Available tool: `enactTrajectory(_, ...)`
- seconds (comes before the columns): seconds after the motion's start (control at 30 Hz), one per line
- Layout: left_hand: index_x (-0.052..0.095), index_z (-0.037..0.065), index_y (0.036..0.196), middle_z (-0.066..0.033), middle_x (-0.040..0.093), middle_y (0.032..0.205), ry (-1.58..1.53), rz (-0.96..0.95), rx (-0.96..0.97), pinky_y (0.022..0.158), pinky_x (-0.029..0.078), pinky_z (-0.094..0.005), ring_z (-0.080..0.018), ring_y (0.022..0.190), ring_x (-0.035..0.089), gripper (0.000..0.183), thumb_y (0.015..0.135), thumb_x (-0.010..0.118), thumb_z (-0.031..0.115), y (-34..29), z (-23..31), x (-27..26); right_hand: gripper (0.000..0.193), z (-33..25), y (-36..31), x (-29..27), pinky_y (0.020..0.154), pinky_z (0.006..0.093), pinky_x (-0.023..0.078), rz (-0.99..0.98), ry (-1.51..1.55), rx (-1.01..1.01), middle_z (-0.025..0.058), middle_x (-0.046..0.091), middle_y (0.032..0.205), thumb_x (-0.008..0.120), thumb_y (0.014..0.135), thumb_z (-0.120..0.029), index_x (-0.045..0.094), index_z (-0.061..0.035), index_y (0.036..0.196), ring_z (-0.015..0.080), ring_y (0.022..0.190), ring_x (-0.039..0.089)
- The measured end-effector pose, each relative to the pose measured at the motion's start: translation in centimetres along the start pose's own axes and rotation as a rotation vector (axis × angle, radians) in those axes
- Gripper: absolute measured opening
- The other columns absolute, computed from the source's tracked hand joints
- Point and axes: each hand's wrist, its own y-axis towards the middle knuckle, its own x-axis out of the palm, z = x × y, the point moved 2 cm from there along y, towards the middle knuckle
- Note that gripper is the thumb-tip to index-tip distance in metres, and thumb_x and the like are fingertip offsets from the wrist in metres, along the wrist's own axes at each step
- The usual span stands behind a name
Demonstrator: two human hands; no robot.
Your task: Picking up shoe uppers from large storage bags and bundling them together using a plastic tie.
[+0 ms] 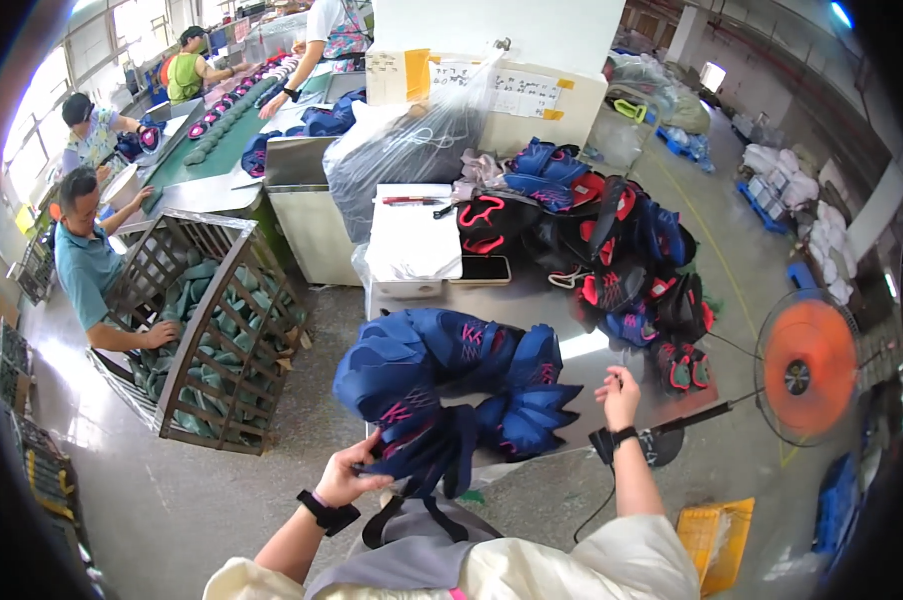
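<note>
A curved row of blue shoe uppers (427,345) with pink stitching lies on the metal table (584,372) before me. At its near left end my left hand (347,472) grips a bunch of dark blue shoe uppers (427,445), its fingers partly hidden behind them. My right hand (620,396) hovers over the table's right side, apart from the blue uppers. Its fingers are loosely curled and spread, with nothing visible in them. Beyond it sits a heap of black, red and blue shoe uppers (612,285).
Papers (412,245), a phone (480,269) and a clear plastic bag (402,150) occupy the table's far left. An orange fan (807,370) stands to the right, a yellow crate (714,545) below it. Left, a person (87,265) touches a slatted cart (187,385) of green pieces.
</note>
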Motion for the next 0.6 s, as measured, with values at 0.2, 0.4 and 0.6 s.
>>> enactTrajectory(0.2, 0.05, 0.0, 0.099, -0.005, 0.056, 0.09, -0.378, 0.499, -0.128, 0.066, 0.047, -0.0256, -0.0142, 0.076, 0.056, 0.035, 0.07, 0.07, 0.007, 5.3, -5.8, -1.3, 0.025, -6.9, -13.9, 2.6, 0.056, 0.0293, 0.043, -0.067, -0.281, -0.416, 0.0095, 0.051, 0.072, 0.044, 0.073, 0.004, 0.061, -0.0036, 0.091, 0.0198, 0.062, 0.054)
enactTrajectory(0.4, 0.039, 0.002, 0.097, -0.0137, 0.043, 0.092, 0.433, 0.417, 0.433, 0.072, 0.039, -0.0341, -0.0267, 0.083, 0.044, 0.047, 0.057, 0.064, 0.001, 3.6, 0.6, 3.9, 0.032, -1.5, -19.2, 7.0, 0.071, 0.038, 0.045, -0.066, -0.49, -0.602, 0.0144, 0.053, 0.09, 0.056, 0.073, -0.005, 0.052, -0.0029, 0.105, 0.0314, 0.085, 0.054)
enactTrajectory(0.6, 0.025, -0.006, 0.123, -0.0233, 0.033, 0.111, 0.62, 0.561, 0.353, 0.082, 0.039, -0.0352, -0.0323, 0.094, 0.042, 0.086, 0.059, 0.077, 0.017, 6.3, 0.8, 8.0, 0.042, 2.0, -18.3, 11.6, 0.078, 0.0437, 0.039, 0.145, -0.712, -0.444, 0.0149, 0.052, 0.094, 0.066, 0.07, -0.019, 0.05, -0.0036, 0.105, 0.035, 0.089, 0.048)
